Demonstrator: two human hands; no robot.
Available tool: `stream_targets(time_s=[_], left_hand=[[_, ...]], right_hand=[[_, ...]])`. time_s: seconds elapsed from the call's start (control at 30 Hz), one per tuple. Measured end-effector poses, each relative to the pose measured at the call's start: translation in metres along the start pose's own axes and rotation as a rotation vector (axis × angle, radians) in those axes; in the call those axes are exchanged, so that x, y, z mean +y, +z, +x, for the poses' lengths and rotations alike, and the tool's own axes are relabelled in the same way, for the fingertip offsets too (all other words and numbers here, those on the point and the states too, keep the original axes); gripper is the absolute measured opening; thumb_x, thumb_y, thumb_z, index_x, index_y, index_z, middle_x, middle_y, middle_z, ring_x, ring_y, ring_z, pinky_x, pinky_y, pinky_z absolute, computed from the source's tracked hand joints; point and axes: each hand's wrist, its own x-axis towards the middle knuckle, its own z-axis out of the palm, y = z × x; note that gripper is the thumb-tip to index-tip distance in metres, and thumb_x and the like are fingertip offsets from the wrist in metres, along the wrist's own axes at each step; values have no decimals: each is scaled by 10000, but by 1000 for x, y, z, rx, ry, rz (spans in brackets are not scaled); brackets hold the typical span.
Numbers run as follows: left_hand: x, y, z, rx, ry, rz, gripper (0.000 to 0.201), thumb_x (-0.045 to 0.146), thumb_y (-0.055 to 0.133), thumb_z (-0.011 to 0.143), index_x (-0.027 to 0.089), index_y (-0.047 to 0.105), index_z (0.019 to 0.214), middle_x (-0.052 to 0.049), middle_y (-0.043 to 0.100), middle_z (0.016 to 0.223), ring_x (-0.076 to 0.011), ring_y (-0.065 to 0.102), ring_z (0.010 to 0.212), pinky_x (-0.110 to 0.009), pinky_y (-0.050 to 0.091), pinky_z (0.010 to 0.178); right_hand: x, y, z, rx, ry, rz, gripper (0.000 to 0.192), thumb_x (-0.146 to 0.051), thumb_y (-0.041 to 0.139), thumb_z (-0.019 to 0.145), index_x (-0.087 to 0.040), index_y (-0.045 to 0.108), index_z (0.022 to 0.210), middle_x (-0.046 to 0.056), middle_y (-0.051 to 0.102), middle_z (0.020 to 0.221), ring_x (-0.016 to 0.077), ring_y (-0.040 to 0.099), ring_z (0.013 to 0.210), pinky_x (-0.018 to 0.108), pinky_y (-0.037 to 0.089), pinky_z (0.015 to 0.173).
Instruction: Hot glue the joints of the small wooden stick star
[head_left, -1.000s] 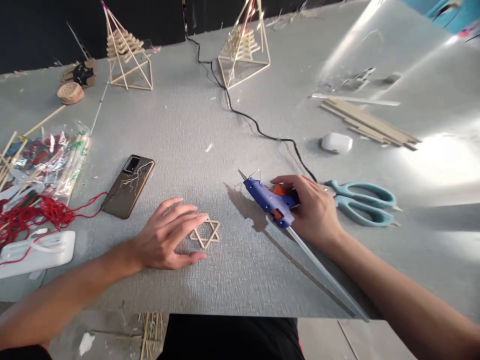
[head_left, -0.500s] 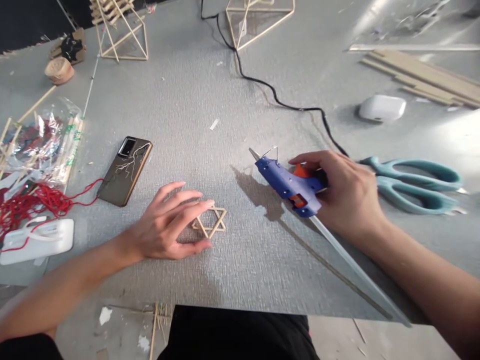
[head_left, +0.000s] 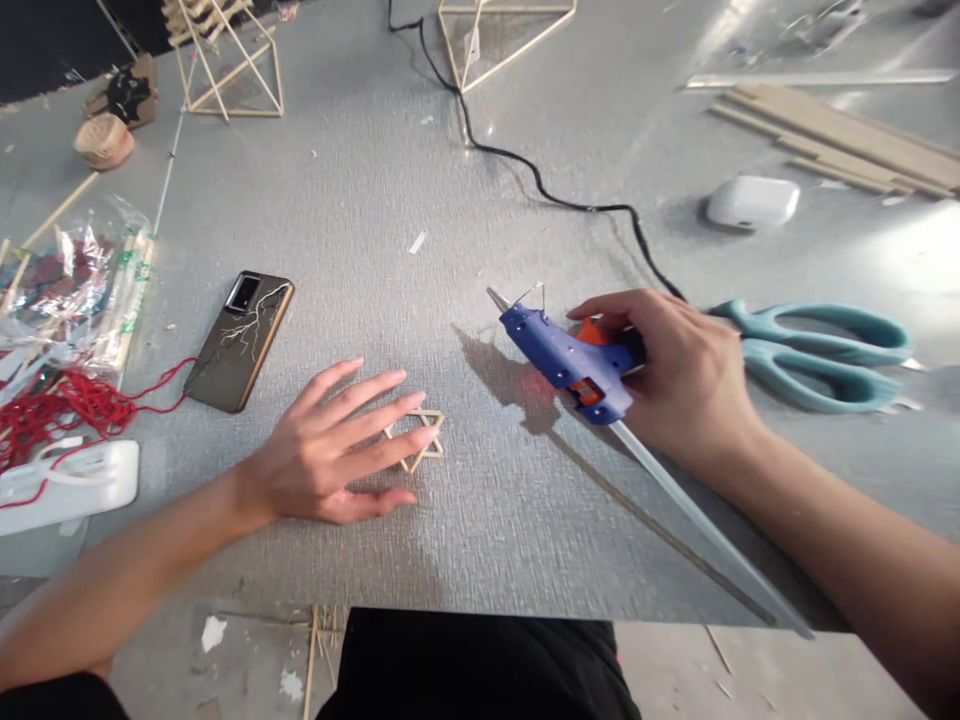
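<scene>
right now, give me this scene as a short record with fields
left hand: left hand open, fingers spread flat over a small wooden stick star
right hand: right hand gripping a blue hot glue gun, nozzle pointing left, clear glue stick trailing behind
surface: grey textured mat
left side: phone, red yarn
right side: teal scissors, white case
far edge: stick frames

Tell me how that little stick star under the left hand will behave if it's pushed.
The stick star looks thin and open-framed, so probably very light and likely to slide easily. Its slender glued joints seem fragile. Lying flat under the left hand, it shouldn't roll.
</scene>
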Motion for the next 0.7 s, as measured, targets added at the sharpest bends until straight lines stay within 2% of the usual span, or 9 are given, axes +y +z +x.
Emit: stream_targets(time_s=[0.23,0.53,0.7], left_hand=[[-1,1,3,-74,97,28,561,518,732,894,181,645,1334,-91,661,1408,-322,534,1407,-522,493,1153],[-4,3,2,-96,112,7,542,515,710,910,167,659,1322,-113,665,1397,-321,553,1389,-530,498,1150],[-4,3,-1,-69,80,7,537,516,703,906,167,663,1312,-88,690,1367,-331,536,1402,-551,477,1164]], right_hand=[[0,0,0,5,-3,3,286,-350,606,818,-168,650,1034,68,674,765,262,669,685,356,477,574],[1,-1,1,1,-1,5,253,-328,587,815,-197,629,1027,64,684,772,254,669,696,348,472,576],[1,0,0,7,8,7,250,-331,590,808,-208,626,1022,55,691,773,257,672,699,347,472,584]])
